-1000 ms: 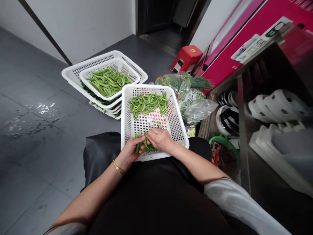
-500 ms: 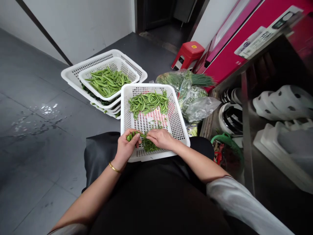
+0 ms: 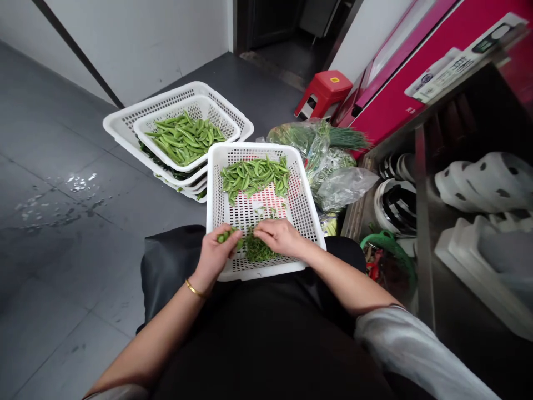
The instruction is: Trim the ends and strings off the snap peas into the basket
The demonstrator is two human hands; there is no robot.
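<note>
A white perforated basket (image 3: 213, 194) rests on my lap. My left hand (image 3: 210, 256), over its near left side, is closed around several green pea pods (image 3: 225, 235). My right hand (image 3: 283, 239) is pinched just to the right, apart from the left one; whatever lies between its fingertips is too small to make out. Beneath and between the hands sits a heap of fine green trimmings (image 3: 259, 250). A loose pile of flat pea pods (image 3: 255, 176) covers the far end of the basket, and a few scraps lie in the middle.
Stacked white baskets (image 3: 119, 123) stand ahead on the left, the top one holding more pods (image 3: 183, 136). Bagged greens (image 3: 328, 155) lie to the right, before a red stool (image 3: 327, 89). A green basket (image 3: 387, 241) and a shelf of white containers (image 3: 487, 178) flank my right.
My hands have moved apart: the right fingers have pulled away from the pods in my left hand and now hover over the trimmings. The left hand keeps its pods.
</note>
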